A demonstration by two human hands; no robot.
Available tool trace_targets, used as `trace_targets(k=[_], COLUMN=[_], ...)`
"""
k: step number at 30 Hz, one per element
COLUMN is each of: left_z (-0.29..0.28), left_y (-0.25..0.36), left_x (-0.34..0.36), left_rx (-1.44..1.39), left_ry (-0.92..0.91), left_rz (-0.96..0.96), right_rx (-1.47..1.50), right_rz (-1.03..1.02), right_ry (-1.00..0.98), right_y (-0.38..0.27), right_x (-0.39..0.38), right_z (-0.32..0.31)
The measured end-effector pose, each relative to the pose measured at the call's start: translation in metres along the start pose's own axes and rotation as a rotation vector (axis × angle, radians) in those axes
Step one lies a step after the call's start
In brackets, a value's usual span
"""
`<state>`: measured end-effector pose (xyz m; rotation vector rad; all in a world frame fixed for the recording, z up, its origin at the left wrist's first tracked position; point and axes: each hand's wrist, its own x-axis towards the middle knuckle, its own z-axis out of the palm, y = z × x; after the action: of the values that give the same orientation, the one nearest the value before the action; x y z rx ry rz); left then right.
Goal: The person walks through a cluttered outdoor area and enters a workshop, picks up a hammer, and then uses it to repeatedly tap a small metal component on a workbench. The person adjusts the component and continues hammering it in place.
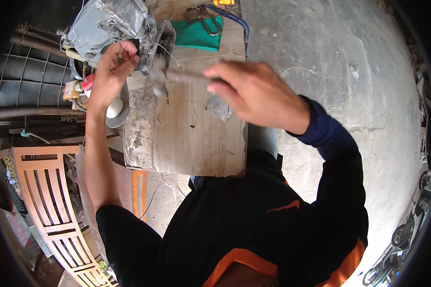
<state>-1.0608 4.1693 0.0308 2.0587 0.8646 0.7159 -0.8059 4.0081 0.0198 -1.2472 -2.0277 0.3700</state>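
Note:
A dusty grey machine casing stands at the far left of the wooden work table. My left hand is against its near side, thumb and fingers pinched together; whatever lies between them is too small or hidden to make out. My right hand is closed around the handle of a hammer, held over the table with its head toward the casing. Both the hammer and this hand are smeared by motion. Partly beneath my right hand lies a flat grey piece on the tabletop.
A teal cloth with a metal hook lies at the table's far end, beside a dark blue strap and a yellow-red handle. Left are a metal grid and slatted wooden panel. Concrete floor stretches right.

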Motion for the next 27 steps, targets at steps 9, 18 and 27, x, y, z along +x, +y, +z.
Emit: trace_targets(k=[9, 18, 27], left_z=[-0.003, -0.003, -0.008], left_y=[-0.003, 0.000, -0.002], left_x=[-0.003, -0.007, -0.011], left_rx=[0.023, -0.042, -0.055], left_ry=[0.013, 0.045, 0.078], left_rz=[-0.038, -0.082, -0.124], right_rx=[0.129, 1.032, 1.145], right_rz=[-0.151, 0.177, 0.172], right_ry=[0.005, 0.169, 0.023], right_y=[0.043, 0.054, 0.063], right_x=[-0.023, 0.074, 0.081], right_z=[0.108, 0.101, 0.098])
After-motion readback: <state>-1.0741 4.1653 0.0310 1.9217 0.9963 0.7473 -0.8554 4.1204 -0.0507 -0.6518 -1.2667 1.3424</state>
